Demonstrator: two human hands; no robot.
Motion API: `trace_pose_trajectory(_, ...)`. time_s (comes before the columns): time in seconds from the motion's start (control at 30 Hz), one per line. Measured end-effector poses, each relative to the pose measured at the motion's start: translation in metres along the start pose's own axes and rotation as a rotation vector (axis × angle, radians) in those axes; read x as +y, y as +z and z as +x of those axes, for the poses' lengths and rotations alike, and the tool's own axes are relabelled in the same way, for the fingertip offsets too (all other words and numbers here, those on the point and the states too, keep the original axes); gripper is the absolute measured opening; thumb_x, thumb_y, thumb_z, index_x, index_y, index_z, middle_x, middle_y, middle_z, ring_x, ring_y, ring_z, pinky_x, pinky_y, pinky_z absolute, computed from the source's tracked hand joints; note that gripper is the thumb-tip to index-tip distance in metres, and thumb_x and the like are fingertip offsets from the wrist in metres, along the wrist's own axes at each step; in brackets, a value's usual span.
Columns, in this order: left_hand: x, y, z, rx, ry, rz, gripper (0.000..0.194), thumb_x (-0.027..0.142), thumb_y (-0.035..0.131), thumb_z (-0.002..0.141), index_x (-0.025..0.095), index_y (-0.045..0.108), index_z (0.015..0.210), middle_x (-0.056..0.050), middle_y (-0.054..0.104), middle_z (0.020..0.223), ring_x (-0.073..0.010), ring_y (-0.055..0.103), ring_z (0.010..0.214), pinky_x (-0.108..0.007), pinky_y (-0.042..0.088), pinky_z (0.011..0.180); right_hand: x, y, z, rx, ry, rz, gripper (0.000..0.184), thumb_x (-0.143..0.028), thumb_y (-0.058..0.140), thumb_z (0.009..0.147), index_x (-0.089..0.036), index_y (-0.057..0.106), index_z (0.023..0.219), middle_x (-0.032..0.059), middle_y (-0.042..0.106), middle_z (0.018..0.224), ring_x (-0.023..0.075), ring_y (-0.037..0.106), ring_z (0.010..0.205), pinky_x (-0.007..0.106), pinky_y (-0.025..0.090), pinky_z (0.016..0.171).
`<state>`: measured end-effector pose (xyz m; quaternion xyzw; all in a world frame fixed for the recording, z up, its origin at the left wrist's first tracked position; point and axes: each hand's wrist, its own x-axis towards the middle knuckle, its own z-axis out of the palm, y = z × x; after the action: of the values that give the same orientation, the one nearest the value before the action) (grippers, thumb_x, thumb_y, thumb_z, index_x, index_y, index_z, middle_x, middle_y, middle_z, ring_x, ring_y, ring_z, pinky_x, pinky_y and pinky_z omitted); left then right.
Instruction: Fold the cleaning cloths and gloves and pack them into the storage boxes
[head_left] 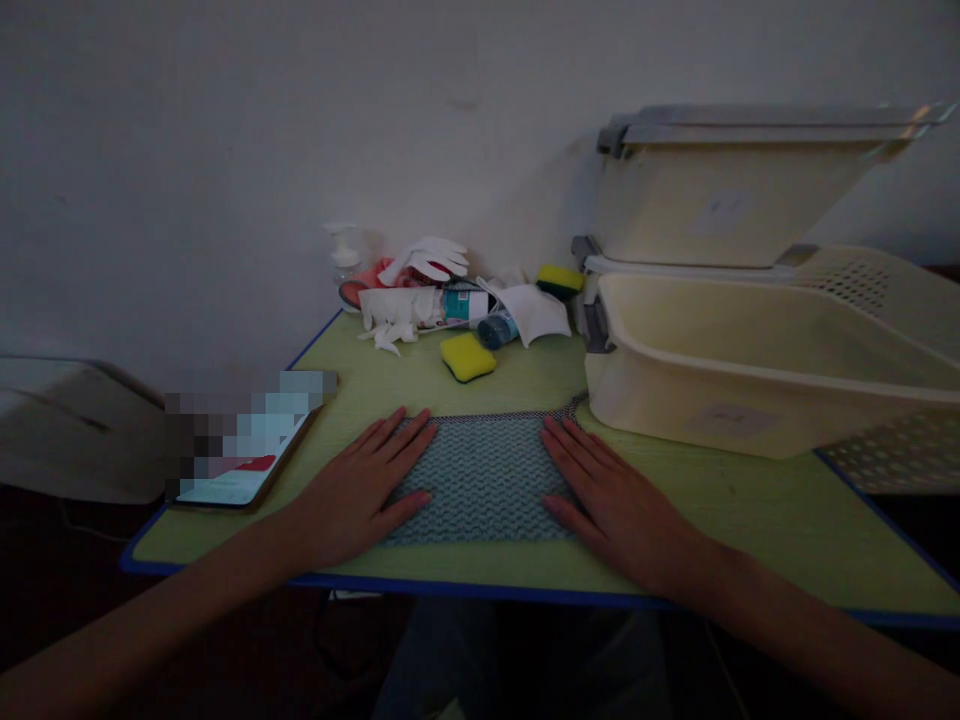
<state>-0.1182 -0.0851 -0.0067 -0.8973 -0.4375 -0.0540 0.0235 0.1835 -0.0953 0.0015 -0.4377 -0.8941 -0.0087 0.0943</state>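
Observation:
A light blue-green knitted piece (487, 485) lies flat on the table, with a dark patterned strip along its far edge. That strip runs on at the far right corner as a thin dark cord (576, 402). My left hand (367, 480) rests flat on the knitted piece's left edge, fingers stretched out and thumb apart. On the right edge lies my right hand (611, 500), also flat with its fingers extended. Neither hand grips anything. Parts of both side edges are hidden under the hands.
The green table (720, 500) has a blue rim. A phone (240, 480) lies at left. Behind are a yellow sponge (467, 357), another sponge (559, 281), white gloves (427, 260), bottles (465, 305) and a pump bottle (343, 250). Cream bins (705, 400) stand at right.

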Motion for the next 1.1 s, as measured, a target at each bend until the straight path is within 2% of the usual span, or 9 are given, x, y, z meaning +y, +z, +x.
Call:
trace_pose_trajectory(0.2, -0.014, -0.002, -0.017, -0.05, 0.009, 0.042, 0.066, 0.047, 0.035, 0.091, 0.023, 0.004, 0.144, -0.007, 0.017, 0.151, -0.0262, 0.016, 0.138, -0.044, 0.025, 0.11, 0.001, -0.017, -0.005, -0.017, -0.039, 0.112, 0.05, -0.034, 0.044, 0.088, -0.007, 0.046, 0.13, 0.0188, 0.043, 0.136, 0.0263, 0.042, 0.126, 0.044, 0.04, 0.102)
trace_pose_trajectory(0.27, -0.017, -0.006, -0.019, -0.078, 0.01, 0.051, 0.066, 0.048, 0.036, 0.09, 0.022, 0.009, 0.144, -0.008, 0.018, 0.151, -0.0261, 0.018, 0.138, -0.044, 0.025, 0.11, 0.003, -0.02, -0.002, 0.035, -0.013, 0.139, 0.043, -0.025, 0.043, 0.088, -0.008, 0.05, 0.126, 0.0182, 0.05, 0.131, 0.0254, 0.049, 0.12, 0.043, 0.043, 0.099)
trace_pose_trajectory(0.33, -0.016, -0.015, -0.015, -0.087, 0.01, 0.043, 0.065, 0.051, 0.038, 0.088, 0.02, 0.019, 0.143, -0.009, 0.021, 0.15, -0.0266, 0.022, 0.137, -0.043, 0.027, 0.109, 0.007, -0.02, 0.004, 0.105, 0.013, 0.155, 0.038, -0.018, 0.038, 0.088, -0.009, 0.052, 0.122, 0.0169, 0.056, 0.124, 0.024, 0.054, 0.115, 0.044, 0.045, 0.097)
trace_pose_trajectory(0.43, -0.002, -0.032, 0.009, -0.044, 0.015, -0.001, 0.058, 0.051, 0.041, 0.087, 0.02, 0.036, 0.136, -0.009, 0.029, 0.148, -0.0256, 0.03, 0.134, -0.042, 0.029, 0.108, 0.014, -0.013, 0.017, 0.168, 0.034, 0.142, 0.041, -0.007, 0.03, 0.086, -0.009, 0.05, 0.123, 0.0161, 0.057, 0.122, 0.0223, 0.054, 0.115, 0.044, 0.045, 0.097)
trace_pose_trajectory(0.57, 0.033, -0.044, 0.063, 0.037, 0.086, -0.176, 0.041, 0.036, 0.043, 0.089, 0.015, 0.049, 0.123, -0.01, 0.051, 0.129, -0.0209, 0.047, 0.119, -0.038, 0.037, 0.102, 0.021, -0.003, 0.036, 0.122, 0.069, 0.101, 0.05, 0.003, 0.028, 0.08, -0.002, 0.042, 0.127, 0.0208, 0.051, 0.126, 0.024, 0.049, 0.119, 0.043, 0.043, 0.098)
trace_pose_trajectory(0.67, 0.054, -0.034, 0.099, 0.064, 0.12, -0.347, 0.026, 0.022, 0.049, 0.085, 0.012, 0.058, 0.107, -0.009, 0.06, 0.107, -0.0191, 0.054, 0.103, -0.034, 0.043, 0.095, 0.026, 0.001, 0.046, 0.109, 0.074, 0.118, 0.044, 0.001, 0.031, 0.082, -0.004, 0.046, 0.123, 0.0189, 0.055, 0.115, 0.0238, 0.054, 0.11, 0.042, 0.046, 0.094)
trace_pose_trajectory(0.77, 0.062, -0.014, 0.119, 0.089, 0.118, -0.48, 0.023, 0.015, 0.054, 0.08, 0.011, 0.059, 0.101, -0.009, 0.059, 0.103, -0.0199, 0.053, 0.102, -0.034, 0.043, 0.094, 0.028, 0.003, 0.051, 0.139, 0.075, 0.159, 0.035, 0.0, 0.034, 0.083, -0.01, 0.051, 0.112, 0.0135, 0.057, 0.102, 0.0208, 0.057, 0.096, 0.04, 0.049, 0.086)
trace_pose_trajectory(0.9, 0.06, 0.005, 0.124, 0.125, 0.085, -0.621, 0.019, 0.014, 0.057, 0.077, 0.015, 0.061, 0.096, -0.007, 0.058, 0.101, -0.0196, 0.053, 0.101, -0.037, 0.043, 0.094, 0.028, 0.004, 0.051, 0.189, 0.054, 0.162, 0.028, 0.0, 0.036, 0.083, -0.015, 0.053, 0.1, 0.0088, 0.056, 0.092, 0.0192, 0.057, 0.086, 0.037, 0.051, 0.076)
trace_pose_trajectory(1.1, 0.058, 0.006, 0.123, 0.105, 0.009, -0.677, 0.02, 0.016, 0.06, 0.075, 0.015, 0.062, 0.095, -0.007, 0.057, 0.098, -0.021, 0.052, 0.1, -0.039, 0.043, 0.092, 0.024, -0.001, 0.051, 0.203, 0.06, 0.12, 0.024, -0.002, 0.043, 0.08, -0.015, 0.054, 0.097, 0.0087, 0.057, 0.089, 0.0209, 0.059, 0.081, 0.037, 0.052, 0.071)
